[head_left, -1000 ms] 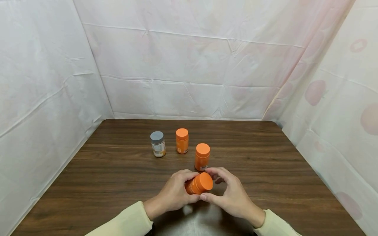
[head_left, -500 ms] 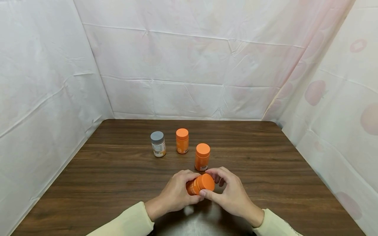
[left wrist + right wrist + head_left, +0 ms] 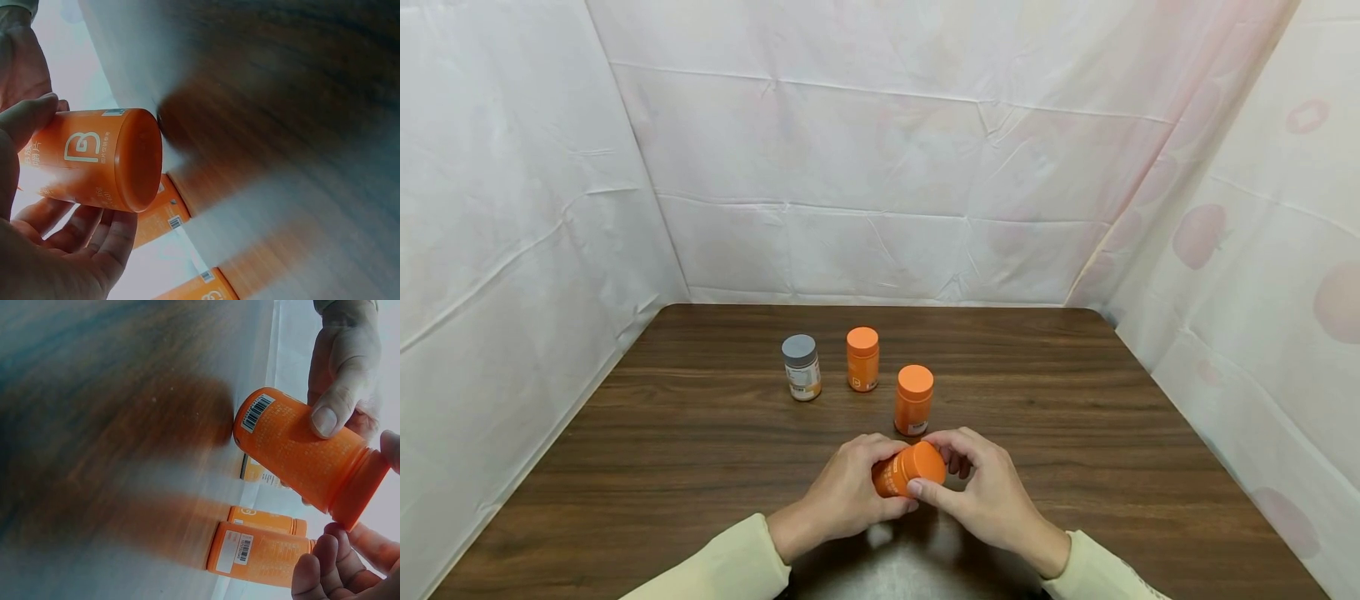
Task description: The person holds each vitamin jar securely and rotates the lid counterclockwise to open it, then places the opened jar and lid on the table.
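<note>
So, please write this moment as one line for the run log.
left hand: holds tilted orange bottle | right hand: pinches its cap | upright on table: near orange bottle, far orange bottle, grey-capped bottle

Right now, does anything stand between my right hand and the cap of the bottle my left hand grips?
Nothing visible does: the right hand touches the cap directly. The nearest standing orange bottle is beyond the held bottle, not between them.
</note>
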`<move>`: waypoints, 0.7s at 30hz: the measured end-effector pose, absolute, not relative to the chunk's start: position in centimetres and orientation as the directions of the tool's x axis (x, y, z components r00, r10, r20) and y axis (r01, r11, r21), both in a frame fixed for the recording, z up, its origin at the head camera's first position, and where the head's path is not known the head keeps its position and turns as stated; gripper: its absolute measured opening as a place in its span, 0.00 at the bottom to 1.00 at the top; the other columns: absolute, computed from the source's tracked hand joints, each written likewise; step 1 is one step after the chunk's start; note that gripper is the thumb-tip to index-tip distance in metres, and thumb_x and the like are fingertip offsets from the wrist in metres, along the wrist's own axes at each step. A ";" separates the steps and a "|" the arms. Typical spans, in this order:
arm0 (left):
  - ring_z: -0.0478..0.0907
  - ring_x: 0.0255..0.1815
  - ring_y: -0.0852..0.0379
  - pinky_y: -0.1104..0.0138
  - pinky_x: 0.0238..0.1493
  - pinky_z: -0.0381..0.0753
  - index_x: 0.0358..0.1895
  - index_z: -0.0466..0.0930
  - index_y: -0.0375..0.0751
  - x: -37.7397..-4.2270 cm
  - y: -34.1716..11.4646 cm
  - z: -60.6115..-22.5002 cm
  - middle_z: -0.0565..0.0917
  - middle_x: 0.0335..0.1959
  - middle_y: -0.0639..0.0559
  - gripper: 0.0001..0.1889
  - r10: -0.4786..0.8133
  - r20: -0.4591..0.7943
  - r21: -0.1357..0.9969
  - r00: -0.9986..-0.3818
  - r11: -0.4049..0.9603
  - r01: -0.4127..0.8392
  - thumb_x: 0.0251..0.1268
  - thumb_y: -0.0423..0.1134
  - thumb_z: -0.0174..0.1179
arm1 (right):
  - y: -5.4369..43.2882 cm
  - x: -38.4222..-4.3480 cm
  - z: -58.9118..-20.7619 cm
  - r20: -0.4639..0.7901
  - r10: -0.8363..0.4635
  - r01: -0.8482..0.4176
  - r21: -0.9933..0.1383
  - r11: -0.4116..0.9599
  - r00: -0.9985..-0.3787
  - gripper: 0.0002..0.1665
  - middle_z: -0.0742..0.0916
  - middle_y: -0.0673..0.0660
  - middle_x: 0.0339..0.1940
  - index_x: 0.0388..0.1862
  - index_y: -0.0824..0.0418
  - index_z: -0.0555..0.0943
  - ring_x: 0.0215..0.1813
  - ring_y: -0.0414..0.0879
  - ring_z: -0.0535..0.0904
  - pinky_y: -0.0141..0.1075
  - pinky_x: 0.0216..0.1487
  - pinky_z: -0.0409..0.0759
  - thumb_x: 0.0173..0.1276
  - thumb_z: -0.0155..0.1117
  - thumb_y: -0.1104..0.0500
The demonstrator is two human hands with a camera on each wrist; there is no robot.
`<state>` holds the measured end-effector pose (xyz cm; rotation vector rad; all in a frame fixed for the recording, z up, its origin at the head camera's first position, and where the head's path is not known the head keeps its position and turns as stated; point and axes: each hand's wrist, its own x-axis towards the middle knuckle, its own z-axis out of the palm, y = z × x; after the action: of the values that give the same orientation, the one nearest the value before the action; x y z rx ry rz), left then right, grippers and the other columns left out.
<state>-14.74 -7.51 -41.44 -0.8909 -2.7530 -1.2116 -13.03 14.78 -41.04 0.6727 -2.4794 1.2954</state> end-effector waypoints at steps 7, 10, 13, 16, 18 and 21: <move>0.76 0.43 0.65 0.67 0.46 0.78 0.54 0.85 0.55 -14.8 -7.6 -41.5 0.83 0.44 0.65 0.25 0.501 0.212 0.670 -0.839 0.550 0.498 0.50 0.47 0.81 | 14.7 -13.1 -41.0 0.444 -0.286 -0.528 -0.695 0.489 -0.849 0.25 0.81 0.42 0.32 0.50 0.46 0.85 0.32 0.48 0.78 0.38 0.33 0.79 0.56 0.82 0.43; 0.76 0.42 0.66 0.67 0.45 0.78 0.53 0.85 0.54 -14.8 -7.6 -41.5 0.83 0.43 0.65 0.25 0.502 0.215 0.666 -0.838 0.552 0.502 0.50 0.47 0.81 | 14.7 -13.1 -41.0 0.454 -0.291 -0.538 -0.688 0.487 -0.842 0.25 0.81 0.42 0.32 0.50 0.46 0.85 0.32 0.48 0.78 0.37 0.33 0.79 0.56 0.82 0.43; 0.76 0.41 0.66 0.68 0.43 0.78 0.53 0.86 0.54 -14.8 -7.6 -41.5 0.83 0.42 0.65 0.25 0.501 0.214 0.657 -0.838 0.561 0.503 0.50 0.48 0.81 | 14.7 -13.0 -41.0 0.461 -0.297 -0.548 -0.684 0.481 -0.836 0.24 0.81 0.42 0.33 0.51 0.46 0.85 0.32 0.47 0.78 0.37 0.33 0.79 0.57 0.82 0.44; 0.75 0.39 0.67 0.69 0.42 0.77 0.53 0.86 0.56 -14.8 -7.7 -41.5 0.83 0.40 0.66 0.24 0.499 0.209 0.650 -0.841 0.572 0.501 0.50 0.49 0.81 | 14.7 -13.0 -41.0 0.468 -0.306 -0.559 -0.679 0.476 -0.829 0.24 0.81 0.42 0.33 0.51 0.47 0.85 0.32 0.47 0.78 0.37 0.33 0.79 0.58 0.82 0.44; 0.75 0.38 0.67 0.69 0.41 0.77 0.52 0.86 0.57 -14.7 -7.7 -41.5 0.83 0.39 0.67 0.24 0.499 0.206 0.650 -0.842 0.573 0.499 0.51 0.49 0.81 | 14.7 -13.0 -41.0 0.476 -0.312 -0.569 -0.672 0.473 -0.822 0.24 0.81 0.42 0.33 0.51 0.47 0.85 0.33 0.46 0.77 0.37 0.33 0.79 0.58 0.81 0.45; 0.75 0.38 0.67 0.69 0.41 0.77 0.52 0.86 0.58 -14.7 -7.7 -41.5 0.83 0.39 0.67 0.23 0.501 0.210 0.649 -0.840 0.570 0.503 0.51 0.49 0.81 | 14.8 -13.0 -41.0 0.495 -0.322 -0.590 -0.656 0.471 -0.807 0.24 0.81 0.42 0.33 0.52 0.48 0.85 0.33 0.43 0.76 0.36 0.33 0.78 0.58 0.81 0.46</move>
<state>-14.74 -7.71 -41.46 -0.8892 -2.7818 -1.1513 -13.02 14.76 -40.97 0.7745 -2.4202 1.2552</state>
